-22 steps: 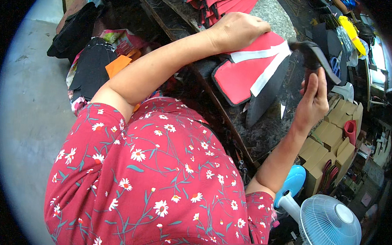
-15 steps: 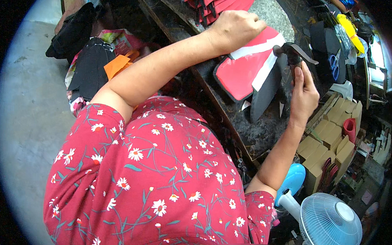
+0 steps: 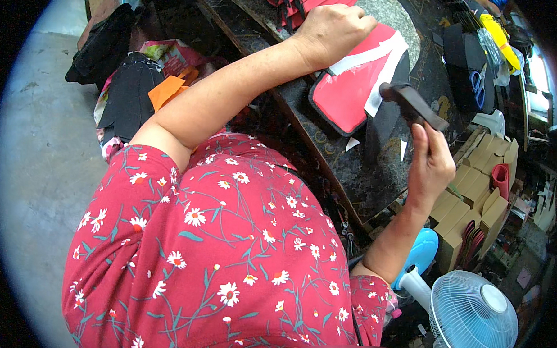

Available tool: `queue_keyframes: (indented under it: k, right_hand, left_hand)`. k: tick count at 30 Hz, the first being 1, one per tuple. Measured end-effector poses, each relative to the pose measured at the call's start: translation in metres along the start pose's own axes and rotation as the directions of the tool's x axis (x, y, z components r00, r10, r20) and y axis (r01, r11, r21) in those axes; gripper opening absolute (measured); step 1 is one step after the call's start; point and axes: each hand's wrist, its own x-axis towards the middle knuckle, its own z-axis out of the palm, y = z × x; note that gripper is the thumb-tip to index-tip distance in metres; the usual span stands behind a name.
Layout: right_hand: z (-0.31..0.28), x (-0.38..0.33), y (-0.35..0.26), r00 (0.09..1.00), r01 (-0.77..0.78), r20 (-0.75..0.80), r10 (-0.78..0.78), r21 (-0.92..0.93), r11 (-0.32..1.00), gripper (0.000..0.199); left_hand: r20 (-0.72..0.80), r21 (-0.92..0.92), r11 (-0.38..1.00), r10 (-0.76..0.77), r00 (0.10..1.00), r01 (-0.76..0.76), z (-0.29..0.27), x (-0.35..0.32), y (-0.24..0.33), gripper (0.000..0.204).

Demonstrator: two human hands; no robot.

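My right hand [image 3: 433, 161] is closed on a hammer [image 3: 413, 104], its dark head tilted above the right side of a red panel with black edging [image 3: 347, 96]. White strips [image 3: 388, 64] form a V on the panel. The panel lies on a dark, worn workbench [image 3: 368, 187]. My left hand [image 3: 335, 32] is a closed fist at the panel's upper left; its fingertips are hidden, so what they hold cannot be made out. Small white scraps [image 3: 352, 143] lie below the panel.
A stack of red pieces with black edges [image 3: 292, 6] is beyond my left hand, beside a grey stone slab [image 3: 394, 10]. Blue-handled scissors [image 3: 478, 89] are at the right. Cardboard boxes [image 3: 468, 182] and a blue fan [image 3: 473, 313] stand right of me.
My right hand has come down and nearer with the hammer, whose head has turned. My left hand has moved slightly away from me, and the red panel has shifted a little.
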Motion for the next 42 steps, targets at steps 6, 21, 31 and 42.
queue_keyframes:
  k: [6, 21, 31, 42]
  right_hand:
    - [0.011, -0.015, -0.014, 0.990, -0.121, 0.082, 0.115, 0.073, 0.990, 0.021]
    - [0.021, -0.026, 0.002, 0.965, -0.259, 0.129, 0.228, 0.333, 0.907, 0.025]
    - [0.044, 0.010, 0.061, 0.979, -0.127, -0.177, 0.096, -0.172, 0.977, 0.030]
    - [0.058, -0.003, 0.091, 0.993, -0.116, -0.089, 0.083, -0.495, 0.861, 0.041]
  left_hand:
    - [-0.023, -0.006, 1.000, 0.006, 1.000, -0.006, 0.001, -0.001, -0.001, 0.009]
    - [-0.151, 0.012, 0.991, 0.135, 0.979, -0.135, -0.015, 0.005, 0.003, 0.011]
    - [0.454, -0.372, 0.920, 0.294, 0.841, -0.121, -0.075, -0.048, 0.065, 0.088]
    - [-0.056, -0.678, 0.734, -0.001, 0.998, -0.037, -0.126, -0.008, 0.040, 0.033]
